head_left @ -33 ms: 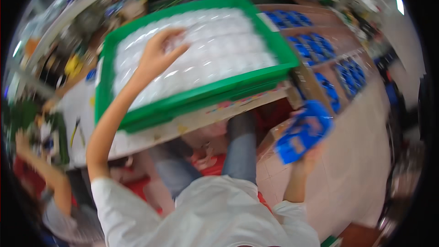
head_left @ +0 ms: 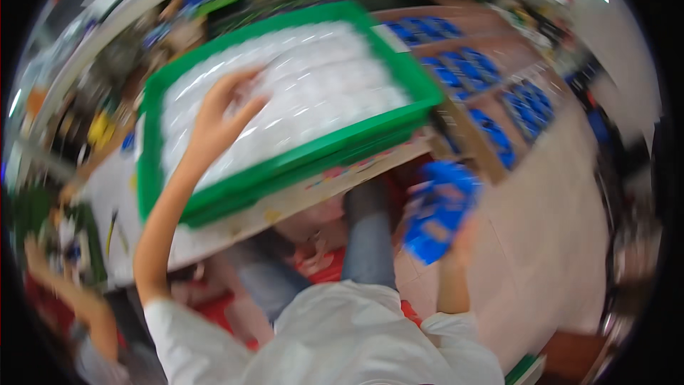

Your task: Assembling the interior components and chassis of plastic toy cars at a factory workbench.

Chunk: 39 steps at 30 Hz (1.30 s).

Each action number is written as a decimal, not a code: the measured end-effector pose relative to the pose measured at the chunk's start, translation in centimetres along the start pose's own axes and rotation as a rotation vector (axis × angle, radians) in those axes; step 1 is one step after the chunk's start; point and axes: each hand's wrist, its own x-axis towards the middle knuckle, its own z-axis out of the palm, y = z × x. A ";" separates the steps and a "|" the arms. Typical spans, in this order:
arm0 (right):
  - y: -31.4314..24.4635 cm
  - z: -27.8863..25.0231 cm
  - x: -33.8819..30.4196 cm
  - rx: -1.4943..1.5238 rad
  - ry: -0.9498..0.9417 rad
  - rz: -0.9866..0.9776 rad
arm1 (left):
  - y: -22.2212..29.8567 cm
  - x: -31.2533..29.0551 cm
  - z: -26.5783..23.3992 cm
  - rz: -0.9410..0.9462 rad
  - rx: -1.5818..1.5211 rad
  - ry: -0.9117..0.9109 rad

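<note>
My left hand (head_left: 217, 117) hovers over a green tray (head_left: 313, 151), its thumb and fingers apart in a curve with nothing visible between them. Inside the tray lie rows of shiny white rounded pieces (head_left: 320, 75), too blurred to name more exactly. Off the tray's near right corner, my right hand (head_left: 463, 239) grips a blue plastic piece (head_left: 445, 203) with cut-outs. Motion smears that piece and the fingers holding it, so I cannot tell whether it is one part or several.
Right of the tray, a brown box with dividers (head_left: 495, 103) holds groups of blue pieces (head_left: 467, 71). Yellow-handled pliers (head_left: 112, 232) lie on the white table left of the tray. Another person's arm (head_left: 75, 292) reaches in at the far left. Cluttered shelves line the back.
My right hand has swung slightly left and inward with the blue piece. The whole view has shifted, so the tray and box appear further left. My left hand keeps its curved pose.
</note>
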 end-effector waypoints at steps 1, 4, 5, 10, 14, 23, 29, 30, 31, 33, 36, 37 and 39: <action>0.5 -2.7 -0.3 -0.373 -0.126 0.133 | 1.1 -1.1 0.7 -0.013 -0.159 -0.034; 3.9 0.0 -0.1 0.160 -0.328 0.289 | 3.7 -7.2 1.3 -0.131 -0.267 0.012; 4.8 0.9 -0.3 0.179 -0.372 0.291 | 5.1 -8.9 1.2 -0.135 -0.405 -0.040; 8.0 2.5 -2.4 0.458 -0.413 0.479 | 6.5 -13.8 6.0 -0.019 -0.189 0.139; 7.8 1.7 -2.6 0.451 -0.412 0.478 | 5.6 -15.4 8.0 0.055 0.011 0.070; 5.2 0.8 -1.5 0.107 -0.399 0.340 | 4.7 -15.8 8.8 0.357 0.013 0.116; 5.3 0.5 -1.1 0.108 -0.369 0.286 | 6.3 -15.6 7.0 0.465 0.299 -0.108; 4.5 0.7 -1.3 0.113 -0.329 0.303 | 6.4 -15.4 7.0 0.474 0.279 -0.109; 4.6 0.6 -1.7 0.156 -0.265 0.305 | 6.2 -15.2 7.2 0.517 0.308 -0.090; 4.1 0.4 -2.4 0.216 -0.138 0.353 | 6.9 -13.8 7.3 0.607 0.317 -0.075; 3.8 0.3 -3.1 0.207 0.059 0.370 | 6.6 -12.5 8.3 0.730 0.241 -0.072; 3.7 0.9 -2.9 0.203 0.133 0.307 | 6.8 -12.2 8.3 0.728 0.242 -0.051; 3.7 0.7 -2.1 0.222 0.096 0.181 | 6.5 -12.2 8.7 0.741 0.230 -0.003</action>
